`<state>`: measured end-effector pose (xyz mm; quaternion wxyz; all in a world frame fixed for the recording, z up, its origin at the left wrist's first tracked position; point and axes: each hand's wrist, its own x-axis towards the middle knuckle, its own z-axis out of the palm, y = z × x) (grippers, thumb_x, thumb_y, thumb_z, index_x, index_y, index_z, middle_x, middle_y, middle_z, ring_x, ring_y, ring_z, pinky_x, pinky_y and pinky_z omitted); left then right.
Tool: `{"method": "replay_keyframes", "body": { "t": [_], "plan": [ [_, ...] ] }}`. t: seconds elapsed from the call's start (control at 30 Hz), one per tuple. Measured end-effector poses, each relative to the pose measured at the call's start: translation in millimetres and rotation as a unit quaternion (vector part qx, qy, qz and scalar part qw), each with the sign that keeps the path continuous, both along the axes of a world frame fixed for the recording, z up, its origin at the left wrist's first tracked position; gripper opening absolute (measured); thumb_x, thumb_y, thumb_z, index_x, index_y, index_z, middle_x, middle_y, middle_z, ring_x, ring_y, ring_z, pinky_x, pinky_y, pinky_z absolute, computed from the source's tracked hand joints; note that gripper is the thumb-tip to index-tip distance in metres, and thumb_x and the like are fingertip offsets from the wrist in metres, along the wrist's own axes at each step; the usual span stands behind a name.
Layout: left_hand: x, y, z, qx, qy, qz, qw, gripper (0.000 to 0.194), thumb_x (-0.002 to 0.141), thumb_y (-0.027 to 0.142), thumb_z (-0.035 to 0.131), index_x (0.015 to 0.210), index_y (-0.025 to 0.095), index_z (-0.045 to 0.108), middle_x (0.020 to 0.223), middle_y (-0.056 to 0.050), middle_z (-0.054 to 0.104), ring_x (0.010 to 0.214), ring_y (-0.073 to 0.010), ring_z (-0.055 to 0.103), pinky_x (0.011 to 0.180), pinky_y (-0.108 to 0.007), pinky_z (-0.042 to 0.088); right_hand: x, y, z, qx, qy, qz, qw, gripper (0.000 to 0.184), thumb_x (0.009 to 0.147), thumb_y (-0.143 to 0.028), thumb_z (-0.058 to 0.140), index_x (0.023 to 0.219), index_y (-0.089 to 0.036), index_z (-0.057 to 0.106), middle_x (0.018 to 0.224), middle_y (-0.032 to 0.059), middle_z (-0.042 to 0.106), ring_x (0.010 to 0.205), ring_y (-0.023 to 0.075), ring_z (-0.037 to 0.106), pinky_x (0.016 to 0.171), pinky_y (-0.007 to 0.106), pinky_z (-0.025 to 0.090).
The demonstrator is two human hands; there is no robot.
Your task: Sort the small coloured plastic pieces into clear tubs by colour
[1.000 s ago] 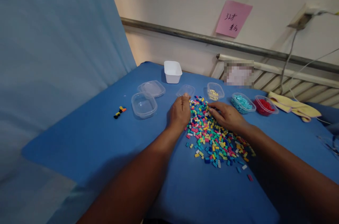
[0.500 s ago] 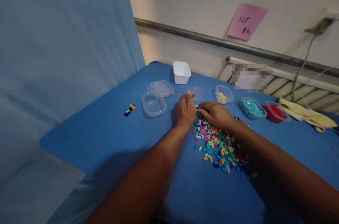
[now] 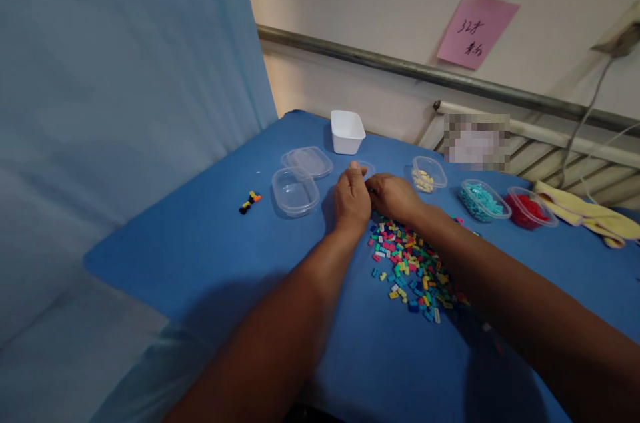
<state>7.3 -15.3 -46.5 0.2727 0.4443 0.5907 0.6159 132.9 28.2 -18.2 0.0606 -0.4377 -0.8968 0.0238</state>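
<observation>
A heap of small coloured bricks (image 3: 411,267) lies on the blue table (image 3: 200,256). My left hand (image 3: 352,200) rests at the heap's far left edge with its fingers curled in. My right hand (image 3: 393,197) is right beside it, fingers bent toward the left hand so the fingertips meet. Whatever is between the fingers is hidden. Just behind the hands stands a small clear tub (image 3: 369,168).
Along the back stand a white tub (image 3: 347,131), a clear tub with yellow pieces (image 3: 426,175), one with teal pieces (image 3: 483,200) and one with red pieces (image 3: 532,208). An empty clear tub (image 3: 295,191), its lid (image 3: 307,161) and a small joined brick strip (image 3: 250,201) lie left. A yellow cloth (image 3: 587,215) lies right.
My right hand has slid left off the heap to meet my left hand at its far edge. The left hand has closed up a little. The view has shifted.
</observation>
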Motion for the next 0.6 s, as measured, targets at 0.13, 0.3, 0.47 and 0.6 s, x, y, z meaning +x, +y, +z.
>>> {"method": "replay_keyframes", "body": {
  "t": [0.13,0.3,0.47,0.6],
  "plan": [
    [2,1,-1.9,0.0,-0.013,-0.018,1.0,0.058,0.12,0.051,0.031,0.117,0.022,0.081,0.129,-0.01,0.084,0.126,-0.0244,0.077,0.116,-0.038,0.058,9,-13,4.8,-0.022,-0.005,0.043,0.999,0.027,0.104,-0.022,0.058,0.114,-0.02,0.083,0.122,0.0129,0.082,0.115,0.027,0.074,0.094,0.032,0.051],
    [2,1,-1.0,-0.006,0.001,-0.009,1.0,0.061,0.121,0.052,0.027,0.118,0.022,0.081,0.129,-0.009,0.084,0.128,-0.0247,0.076,0.117,-0.039,0.057,11,-19,10.1,-0.038,-0.006,0.048,0.998,0.023,0.102,-0.022,0.062,0.117,-0.02,0.079,0.121,0.0125,0.082,0.114,0.0271,0.075,0.093,0.032,0.051],
    [-3,3,0.9,0.003,0.019,0.019,1.0,0.063,0.12,0.051,0.026,0.119,0.021,0.082,0.131,-0.011,0.082,0.13,-0.026,0.074,0.119,-0.04,0.054,0,-18,10.1,-0.026,-0.005,-0.003,1.0,0.035,0.105,-0.023,0.06,0.138,-0.018,0.072,0.13,0.0154,0.082,0.113,0.0283,0.076,0.088,0.033,0.049],
    [-11,7,4.8,0.017,0.039,0.049,0.998,0.064,0.12,0.049,0.026,0.118,0.018,0.082,0.132,-0.013,0.081,0.132,-0.0269,0.072,0.122,-0.04,0.05,-8,-21,12.3,-0.024,-0.019,-0.02,0.999,0.028,0.105,-0.026,0.064,0.127,-0.02,0.08,0.127,0.0157,0.083,0.114,0.0293,0.076,0.09,0.033,0.049]
  ]
}}
